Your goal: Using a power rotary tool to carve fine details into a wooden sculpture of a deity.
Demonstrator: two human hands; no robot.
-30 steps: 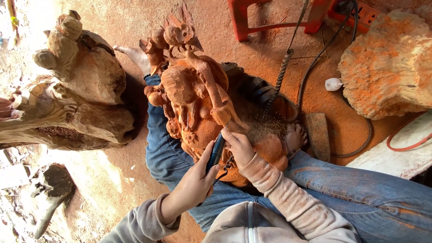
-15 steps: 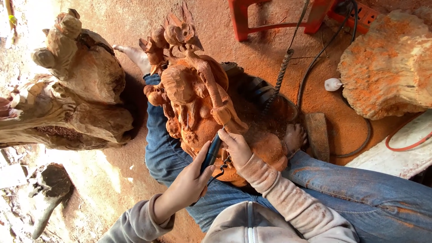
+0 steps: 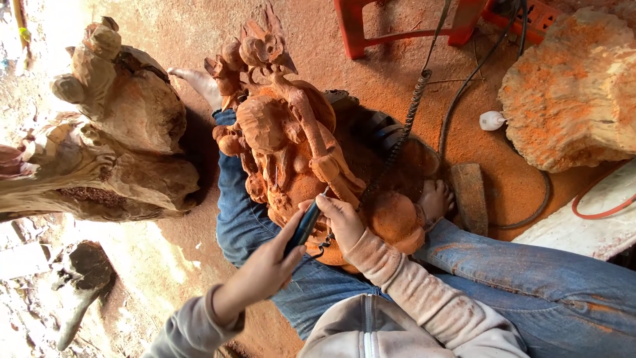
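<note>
dark rotary handpiece in both hands, tip up-right at carving.

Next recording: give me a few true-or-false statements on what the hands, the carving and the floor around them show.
1. The left hand holds a dark pen-shaped rotary tool. True.
2. The right hand rests on the reddish-brown carved wooden figure. True.
3. The carving stands on a workbench. False: it lies across the person's blue jeans.
4. A green plastic stool stands at the top. False: the plastic stool is red.
5. Reddish sawdust covers the floor. True.
</note>
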